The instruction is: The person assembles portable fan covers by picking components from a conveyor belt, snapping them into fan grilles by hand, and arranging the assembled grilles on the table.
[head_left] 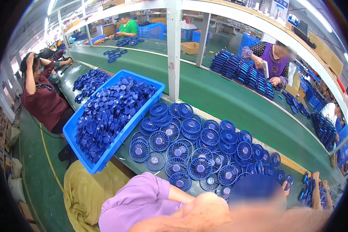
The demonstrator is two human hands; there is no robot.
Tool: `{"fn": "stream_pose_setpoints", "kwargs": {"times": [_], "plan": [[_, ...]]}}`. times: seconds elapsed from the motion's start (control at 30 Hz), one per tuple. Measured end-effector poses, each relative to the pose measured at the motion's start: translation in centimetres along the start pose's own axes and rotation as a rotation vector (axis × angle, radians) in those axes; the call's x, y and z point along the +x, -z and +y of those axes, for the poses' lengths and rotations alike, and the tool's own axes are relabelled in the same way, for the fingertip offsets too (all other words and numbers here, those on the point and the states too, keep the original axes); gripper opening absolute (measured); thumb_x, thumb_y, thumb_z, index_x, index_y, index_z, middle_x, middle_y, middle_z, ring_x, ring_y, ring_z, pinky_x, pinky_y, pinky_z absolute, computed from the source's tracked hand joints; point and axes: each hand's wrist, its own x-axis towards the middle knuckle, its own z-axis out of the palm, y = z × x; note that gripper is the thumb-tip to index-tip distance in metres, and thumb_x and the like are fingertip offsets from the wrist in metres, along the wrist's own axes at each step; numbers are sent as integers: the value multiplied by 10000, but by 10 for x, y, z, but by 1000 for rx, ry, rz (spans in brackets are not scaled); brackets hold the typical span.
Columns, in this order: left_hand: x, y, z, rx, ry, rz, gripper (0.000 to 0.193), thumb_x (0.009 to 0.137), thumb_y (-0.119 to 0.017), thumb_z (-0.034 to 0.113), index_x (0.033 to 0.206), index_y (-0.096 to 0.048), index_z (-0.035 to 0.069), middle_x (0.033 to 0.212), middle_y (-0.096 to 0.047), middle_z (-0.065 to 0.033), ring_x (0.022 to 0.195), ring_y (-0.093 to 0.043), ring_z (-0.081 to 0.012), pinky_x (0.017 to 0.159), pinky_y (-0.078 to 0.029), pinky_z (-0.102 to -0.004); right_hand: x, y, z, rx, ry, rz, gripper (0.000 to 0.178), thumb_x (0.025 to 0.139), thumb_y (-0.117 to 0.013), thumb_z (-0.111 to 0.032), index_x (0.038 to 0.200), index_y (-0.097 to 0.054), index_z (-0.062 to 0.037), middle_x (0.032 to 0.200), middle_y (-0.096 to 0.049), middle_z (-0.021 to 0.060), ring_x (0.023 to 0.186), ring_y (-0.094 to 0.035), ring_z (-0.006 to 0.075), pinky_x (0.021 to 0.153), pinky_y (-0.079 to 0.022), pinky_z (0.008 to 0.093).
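My left arm in a lilac sleeve reaches in from the lower edge toward the right. Its bare forearm runs behind skin that is very close and blurred, so my left hand is hidden. More blurred skin stretches along the lower right, and the fingers of my right hand cannot be made out. A smeared dark blue round thing sits above it, with fingertips at its right side; whose they are is unclear. Just beyond lie many blue round fan grilles, piled on the bench, several with orange-ringed centres.
A bright blue tray heaped with small blue discs stands left of the grilles. Behind runs a green conveyor belt with a white post. Co-workers sit across it, one in a purple apron; another person is at left.
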Motion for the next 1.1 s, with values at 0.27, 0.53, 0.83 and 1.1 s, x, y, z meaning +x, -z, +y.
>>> {"fn": "stream_pose_setpoints", "kwargs": {"times": [0.27, 0.53, 0.83, 1.1], "plan": [[-1, 0, -2, 29, 15, -4, 600, 937, -505, 367, 1450, -380, 82, 1483, -363, -200, 1369, -358, -342, 1119, -314, -450, 1, -4, 6, 25, -16, 13, 366, 934, -664, -303, 1085, -641, 29, 928, -635, 43, 762, -571, 113, 602, -490, 252], [1, -13, -14, 51, -15, 39, 600, 930, -527, 374, 1437, -393, 82, 1477, -374, -197, 1349, -385, -348, 1108, -326, -452, 0, -5, 2, 22, 3, 15, 353, 934, -662, -295, 1082, -644, 25, 926, -633, 35, 749, -568, 103, 602, -495, 240], [1, -7, -1, -8, 9, 43, 533, 919, -537, 352, 1383, -458, 101, 1481, -372, -185, 1353, -380, -347, 1091, -340, -465, -6, -4, -5, -2, 7, 32, 365, 933, -662, -283, 1088, -639, 47, 943, -648, 58, 758, -583, 108, 606, -503, 243], [-2, -16, -28, 164, -289, 86, 448, 833, -603, 238, 1260, -550, 117, 1497, -366, -135, 1392, -333, -340, 1075, -368, -490, -16, -11, -25, -111, 51, 83, 380, 932, -671, -277, 1131, -628, 43, 967, -653, 84, 829, -609, 138, 690, -543, 289]]}}
